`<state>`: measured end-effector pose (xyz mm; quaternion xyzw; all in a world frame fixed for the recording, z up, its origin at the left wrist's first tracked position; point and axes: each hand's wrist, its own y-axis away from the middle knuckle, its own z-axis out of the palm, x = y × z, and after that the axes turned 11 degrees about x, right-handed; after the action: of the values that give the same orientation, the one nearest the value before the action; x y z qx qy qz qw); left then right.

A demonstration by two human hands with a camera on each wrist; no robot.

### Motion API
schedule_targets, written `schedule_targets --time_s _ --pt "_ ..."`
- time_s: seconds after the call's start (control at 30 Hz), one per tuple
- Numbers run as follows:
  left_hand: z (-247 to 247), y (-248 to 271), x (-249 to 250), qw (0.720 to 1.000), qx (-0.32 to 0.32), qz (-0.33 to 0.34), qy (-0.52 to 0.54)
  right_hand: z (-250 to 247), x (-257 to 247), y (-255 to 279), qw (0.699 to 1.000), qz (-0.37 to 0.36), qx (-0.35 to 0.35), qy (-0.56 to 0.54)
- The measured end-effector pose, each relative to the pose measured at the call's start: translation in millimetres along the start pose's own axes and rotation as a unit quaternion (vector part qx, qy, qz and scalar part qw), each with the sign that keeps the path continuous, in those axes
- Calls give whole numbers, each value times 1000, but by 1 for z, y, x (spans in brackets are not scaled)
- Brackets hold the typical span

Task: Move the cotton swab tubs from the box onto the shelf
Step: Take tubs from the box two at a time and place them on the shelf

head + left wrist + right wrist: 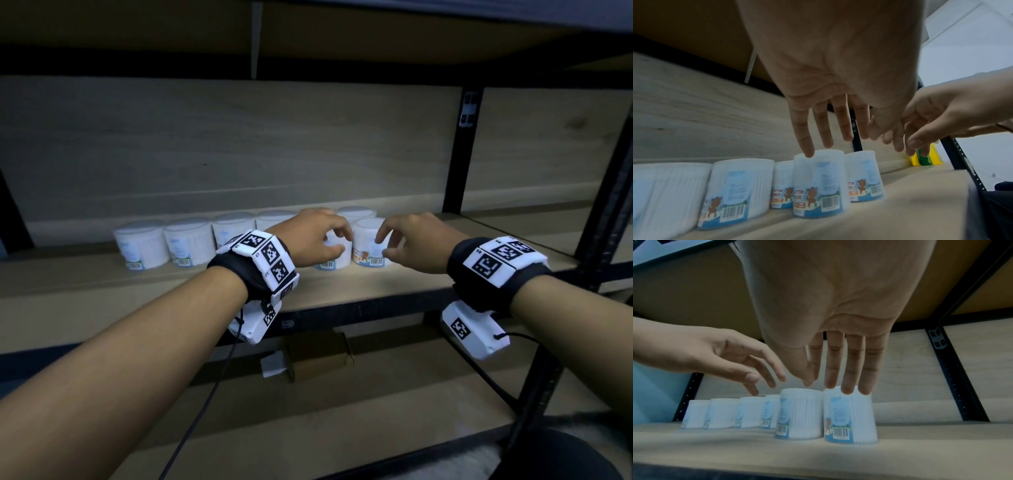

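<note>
Several white cotton swab tubs (142, 245) stand in a row at the back of the wooden shelf (342, 291). Two more stand in front, side by side. My left hand (342, 243) hovers over the left front tub (330, 263), fingers (803, 138) straight and pointing down at its lid (820, 183). My right hand (382, 246) hovers over the right front tub (366, 251), its fingertips (849, 386) at the lid (850, 415). Neither hand grips a tub. Whether the fingertips touch the lids I cannot tell.
A black upright post (459, 150) stands right of the tubs, and an upper shelf board hangs close overhead. A small cardboard box (318, 353) sits on the lower shelf. A yellow and green packet (925, 155) lies farther right on the shelf.
</note>
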<state>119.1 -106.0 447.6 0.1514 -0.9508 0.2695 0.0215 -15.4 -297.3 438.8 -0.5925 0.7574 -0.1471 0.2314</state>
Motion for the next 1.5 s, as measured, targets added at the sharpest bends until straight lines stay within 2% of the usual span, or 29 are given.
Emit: schedule_targets --time_s 0.07,0.17,0.3,0.43,0.53,0.73,0.9,1.1,1.27,1.37,1.5 --pt "-2 9 9 999 -15 8 29 -1 -3 9 1000 7 -7 13" --pt "0 26 18 994 -71 2 84 2 -8 28 999 9 -18 39" --pt "13 53 21 981 -130 -25 144 13 -15 58 995 4 -100 20" --pt "34 81 23 978 -127 -23 165 36 -16 83 984 -1 -178 -7" --pt "50 100 24 968 -153 -48 192 58 -18 98 975 0 -220 -28" --pt "108 140 16 964 -199 -56 166 107 -23 128 953 23 -300 -44" --pt "168 174 11 936 -282 -119 176 165 -22 160 929 78 -356 -54" --pt "244 237 10 901 -358 -157 189 231 -13 221 891 116 -435 -55" --pt "297 288 6 901 -382 -123 163 283 -4 274 876 153 -457 -12" --pt "327 318 4 904 -381 -127 149 308 -9 300 862 171 -477 -6" --pt "353 338 11 888 -427 -123 118 329 -15 333 859 189 -476 -4"
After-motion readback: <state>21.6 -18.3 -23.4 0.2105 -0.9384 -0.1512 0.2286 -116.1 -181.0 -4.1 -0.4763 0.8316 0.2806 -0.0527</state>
